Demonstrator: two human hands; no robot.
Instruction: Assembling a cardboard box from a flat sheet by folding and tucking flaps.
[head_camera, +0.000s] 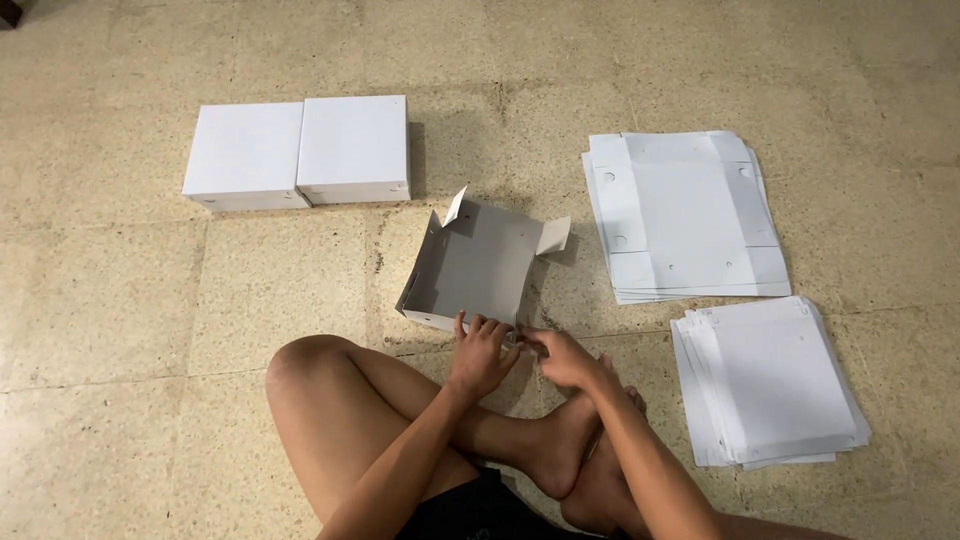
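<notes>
A half-folded white cardboard box (475, 265) lies on the floor in front of me, grey inside, with two walls raised and corner flaps sticking out at the far side. My left hand (478, 352) grips its near edge with the fingers over the rim. Just to the right of it, my right hand (560, 355) pinches the same near edge at the corner. Both forearms reach out over my crossed bare legs.
Two finished white boxes (300, 150) stand side by side at the far left. A stack of flat box blanks (685, 215) lies at the right, with a second stack of flat blanks (770, 380) nearer me. The floor (120, 330) is speckled beige tile.
</notes>
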